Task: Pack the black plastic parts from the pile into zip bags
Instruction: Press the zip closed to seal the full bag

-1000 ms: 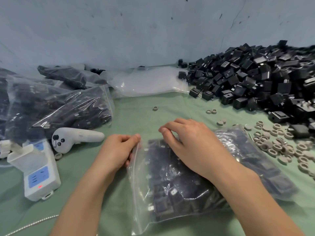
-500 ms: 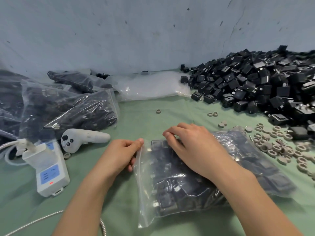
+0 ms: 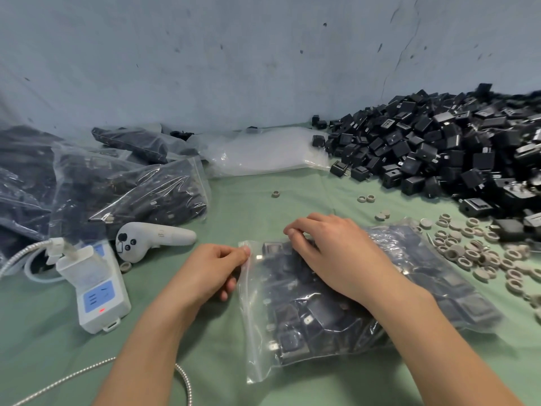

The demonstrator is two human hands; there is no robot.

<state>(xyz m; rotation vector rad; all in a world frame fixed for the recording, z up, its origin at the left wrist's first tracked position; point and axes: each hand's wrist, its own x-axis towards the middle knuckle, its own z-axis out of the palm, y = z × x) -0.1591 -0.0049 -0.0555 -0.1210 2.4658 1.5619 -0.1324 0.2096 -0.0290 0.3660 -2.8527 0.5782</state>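
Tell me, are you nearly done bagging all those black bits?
Not nearly. Done: filled bags stacked on the left. In hand: the left hand pinches the zip corner of the full bag, the right hand grips its top edge. Left: a big pile of black parts, with empty bags waiting.

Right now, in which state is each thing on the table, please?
zip bag: full, lying flat; seal unclear.
left hand: pinches the bag's corner.
right hand: rests on the bag, fingers bent.
pile: loose, unpacked.
packed bags: filled, heaped.
empty bags: flat, unfilled.
power strip: red light on.
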